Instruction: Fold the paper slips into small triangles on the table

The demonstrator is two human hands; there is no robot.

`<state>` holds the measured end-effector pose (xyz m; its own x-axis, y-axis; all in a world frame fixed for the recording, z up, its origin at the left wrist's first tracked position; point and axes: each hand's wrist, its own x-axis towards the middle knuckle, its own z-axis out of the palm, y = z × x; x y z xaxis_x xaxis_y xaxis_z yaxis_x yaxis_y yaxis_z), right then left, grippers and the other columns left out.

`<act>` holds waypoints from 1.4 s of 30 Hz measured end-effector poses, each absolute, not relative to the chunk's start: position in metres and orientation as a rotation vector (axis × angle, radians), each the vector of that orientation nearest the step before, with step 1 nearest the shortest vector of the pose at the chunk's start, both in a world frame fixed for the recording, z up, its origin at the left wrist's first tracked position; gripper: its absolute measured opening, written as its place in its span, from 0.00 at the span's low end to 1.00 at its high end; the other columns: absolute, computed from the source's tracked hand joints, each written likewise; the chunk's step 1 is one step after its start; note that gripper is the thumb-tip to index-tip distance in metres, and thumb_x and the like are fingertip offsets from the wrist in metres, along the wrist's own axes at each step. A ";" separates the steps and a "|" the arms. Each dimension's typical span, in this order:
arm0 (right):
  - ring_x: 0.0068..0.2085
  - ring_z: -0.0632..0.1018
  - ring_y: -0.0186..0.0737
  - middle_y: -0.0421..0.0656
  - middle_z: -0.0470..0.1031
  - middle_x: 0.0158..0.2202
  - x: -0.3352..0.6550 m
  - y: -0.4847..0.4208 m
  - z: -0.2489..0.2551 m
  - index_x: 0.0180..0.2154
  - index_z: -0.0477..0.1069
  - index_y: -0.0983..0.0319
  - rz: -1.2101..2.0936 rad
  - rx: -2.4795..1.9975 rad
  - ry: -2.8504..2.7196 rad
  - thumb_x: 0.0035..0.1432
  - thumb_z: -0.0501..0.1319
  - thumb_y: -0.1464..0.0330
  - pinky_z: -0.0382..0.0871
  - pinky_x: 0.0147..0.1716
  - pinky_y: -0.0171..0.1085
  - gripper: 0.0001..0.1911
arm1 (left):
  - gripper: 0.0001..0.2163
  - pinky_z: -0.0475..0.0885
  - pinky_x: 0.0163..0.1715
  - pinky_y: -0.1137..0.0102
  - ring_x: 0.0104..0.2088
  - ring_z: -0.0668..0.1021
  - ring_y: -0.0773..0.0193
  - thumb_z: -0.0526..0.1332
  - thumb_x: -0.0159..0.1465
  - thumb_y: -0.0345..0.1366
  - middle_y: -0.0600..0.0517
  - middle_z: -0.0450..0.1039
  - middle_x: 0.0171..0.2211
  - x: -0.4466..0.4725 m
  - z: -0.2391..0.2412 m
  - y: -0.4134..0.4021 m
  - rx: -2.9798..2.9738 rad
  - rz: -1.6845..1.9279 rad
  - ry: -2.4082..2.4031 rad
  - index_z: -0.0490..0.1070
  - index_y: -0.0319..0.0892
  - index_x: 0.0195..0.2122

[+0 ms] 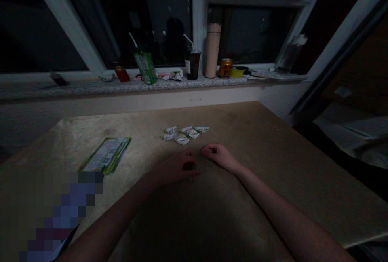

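Observation:
My left hand [178,167] is low over the tabletop, thumb spread away from its bent fingers. A dark gap shows between them, and I make out nothing held there. Just to its right, my right hand [221,157] rests on the table with the fingers curled in; no object shows in it. Beyond both hands lies a cluster of several small white-and-green wrapped packets [183,139], some triangular, set close together. Neither hand touches them. A flat green-and-white package [106,155] lies farther left, apart from my left hand.
The light wood-coloured table [273,165] meets the wall below a window. Along the speckled sill [169,86] stand a green cup with straw [145,67], a dark cup with straw [192,66], a pinkish flask [212,51] and a gold can [226,68]. A blurred-out object [68,209] lies front left.

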<state>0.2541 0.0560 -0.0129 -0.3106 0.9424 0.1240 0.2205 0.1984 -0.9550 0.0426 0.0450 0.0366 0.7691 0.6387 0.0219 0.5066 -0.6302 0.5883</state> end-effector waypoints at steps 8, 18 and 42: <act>0.31 0.73 0.37 0.41 0.74 0.28 0.254 0.055 -0.014 0.29 0.73 0.63 1.176 -1.069 -1.747 0.54 0.60 0.62 0.65 0.33 0.35 0.11 | 0.08 0.68 0.36 0.71 0.35 0.73 0.65 0.58 0.63 0.41 0.53 0.64 0.38 0.036 0.032 0.036 2.243 0.494 0.840 0.68 0.42 0.32; 0.33 0.73 0.37 0.41 0.75 0.30 0.246 0.045 -0.009 0.34 0.77 0.61 0.851 -1.051 -2.155 0.57 0.62 0.64 0.62 0.37 0.35 0.08 | 0.03 0.67 0.37 0.70 0.35 0.72 0.64 0.59 0.61 0.35 0.53 0.68 0.35 0.020 0.026 0.026 2.182 0.554 0.831 0.68 0.42 0.32; 0.42 0.70 0.40 0.40 0.72 0.34 0.236 0.030 -0.003 0.32 0.73 0.62 0.717 -1.206 -2.345 0.58 0.62 0.69 0.51 0.43 0.42 0.03 | 0.12 0.70 0.40 0.67 0.40 0.77 0.59 0.57 0.64 0.42 0.50 0.75 0.40 0.007 0.022 0.023 1.898 0.460 1.031 0.67 0.43 0.45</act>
